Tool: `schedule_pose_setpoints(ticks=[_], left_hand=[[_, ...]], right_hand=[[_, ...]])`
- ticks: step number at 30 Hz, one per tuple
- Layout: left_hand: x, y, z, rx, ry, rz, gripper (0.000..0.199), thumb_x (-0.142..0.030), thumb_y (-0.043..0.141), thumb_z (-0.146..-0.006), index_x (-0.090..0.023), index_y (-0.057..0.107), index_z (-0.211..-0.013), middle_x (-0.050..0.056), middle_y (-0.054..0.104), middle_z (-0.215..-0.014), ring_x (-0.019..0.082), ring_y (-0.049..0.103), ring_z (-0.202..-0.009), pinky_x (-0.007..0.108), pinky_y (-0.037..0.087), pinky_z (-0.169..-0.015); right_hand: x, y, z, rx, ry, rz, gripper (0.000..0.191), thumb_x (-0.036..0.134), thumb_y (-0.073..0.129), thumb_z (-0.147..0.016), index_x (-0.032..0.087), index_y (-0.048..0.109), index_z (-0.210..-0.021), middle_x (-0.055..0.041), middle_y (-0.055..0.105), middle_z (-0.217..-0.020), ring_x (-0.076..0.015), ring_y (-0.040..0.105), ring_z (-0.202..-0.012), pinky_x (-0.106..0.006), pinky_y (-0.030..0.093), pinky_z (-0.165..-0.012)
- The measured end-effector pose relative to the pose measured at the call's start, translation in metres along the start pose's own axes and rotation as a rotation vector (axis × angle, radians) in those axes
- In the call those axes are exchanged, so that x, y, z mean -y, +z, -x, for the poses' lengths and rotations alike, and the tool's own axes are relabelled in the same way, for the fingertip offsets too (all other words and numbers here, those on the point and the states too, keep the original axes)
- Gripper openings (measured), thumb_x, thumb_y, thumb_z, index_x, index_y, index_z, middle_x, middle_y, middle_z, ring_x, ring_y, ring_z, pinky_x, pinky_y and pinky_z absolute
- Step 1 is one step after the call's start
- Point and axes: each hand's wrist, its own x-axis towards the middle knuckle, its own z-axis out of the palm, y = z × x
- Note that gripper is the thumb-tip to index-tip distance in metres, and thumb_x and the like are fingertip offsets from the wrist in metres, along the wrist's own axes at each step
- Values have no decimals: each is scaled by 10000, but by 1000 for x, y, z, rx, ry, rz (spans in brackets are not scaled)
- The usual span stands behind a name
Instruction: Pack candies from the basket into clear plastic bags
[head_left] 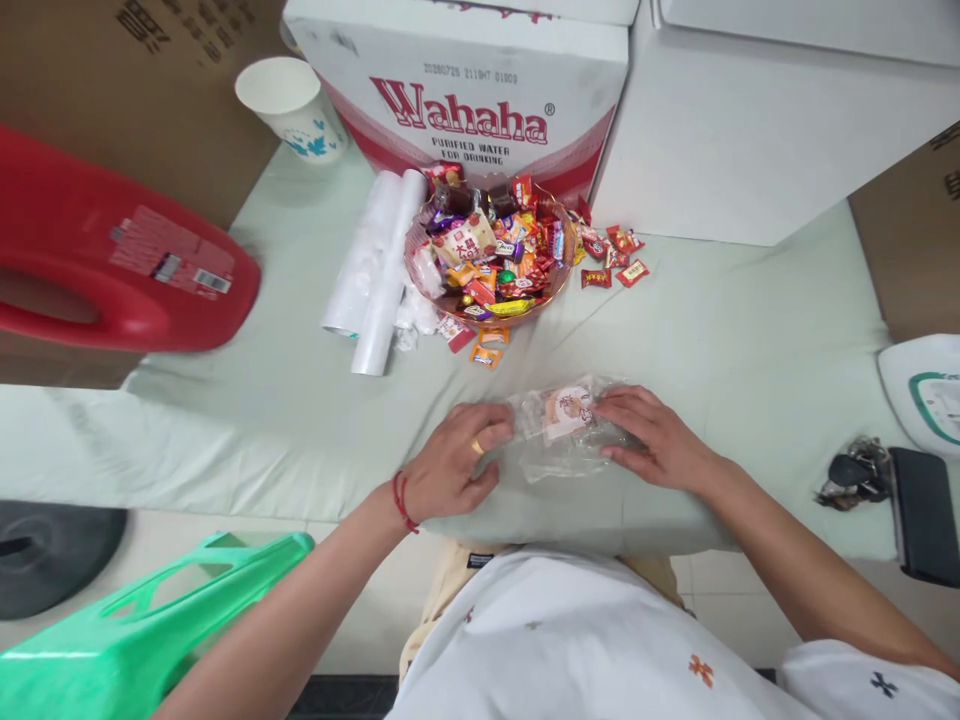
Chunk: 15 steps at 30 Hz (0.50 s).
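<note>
A clear plastic bag (551, 458) with a printed label lies on the pale green tablecloth near the front edge. At its left end is my left hand (459, 458), with a gold ring and a red wrist string; its fingers are bent and apart, and nothing shows in them. My right hand (651, 438) rests on the bag's right side, fingers spread, fingertips touching the plastic beside the label. Behind the bag stands a glass bowl (559, 285) heaped with wrapped candies, and two orange wrapped pieces (487, 355) lie just in front of it.
White rolls (386, 290) lie left of the bowl, a paper cup (292, 105) farther back. A red jug (150, 260) stands left. Boxes (480, 60) line the back. Keys (855, 475) and a phone (926, 515) lie right. A green stool (150, 630) is below left.
</note>
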Motion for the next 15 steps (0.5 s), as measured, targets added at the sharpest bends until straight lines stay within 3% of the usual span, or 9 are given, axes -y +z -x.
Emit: schedule_pose_setpoints(ticks=[3, 6, 9, 12, 15], left_hand=[[-5, 2, -4, 84, 28, -136, 377, -232, 602, -886, -236, 638, -1261, 164, 625, -1286, 284, 631, -1064, 485, 484, -923], [-8, 3, -4, 123, 54, -240, 279, -219, 604, -911, -284, 731, -1150, 139, 631, -1302, 297, 599, -1117, 493, 463, -942], [-12, 5, 6, 9, 88, -274, 178, -169, 613, -913, -253, 758, -974, 123, 663, -1244, 294, 569, -1161, 473, 465, -952], [-18, 8, 21, -101, 64, -326, 138, -150, 630, -914, -233, 737, -936, 119, 695, -1170, 285, 579, -1143, 451, 484, -924], [-25, 12, 33, -124, 36, -342, 146, -108, 612, -916, -217, 708, -931, 116, 726, -1181, 279, 604, -1190, 454, 492, -950]], right_hand=[[5, 4, 6, 15, 8, 40, 716, 416, 680, -959, 275, 376, -1591, -156, 644, -1338, -324, 572, -1283, -558, 494, -1065], [5, 7, 8, 30, 4, 84, 715, 440, 671, -960, 295, 375, -1594, -150, 632, -1354, -322, 576, -1283, -565, 485, -1072], [3, 10, 9, 53, 5, 116, 691, 460, 666, -958, 304, 408, -1579, -146, 626, -1339, -326, 575, -1270, -569, 486, -1059], [3, 10, 8, 74, 19, 136, 680, 459, 656, -965, 282, 419, -1577, -155, 619, -1330, -328, 565, -1262, -565, 480, -1061], [5, 9, 7, 94, 31, 165, 675, 460, 653, -968, 261, 432, -1574, -167, 613, -1326, -335, 550, -1258, -562, 475, -1056]])
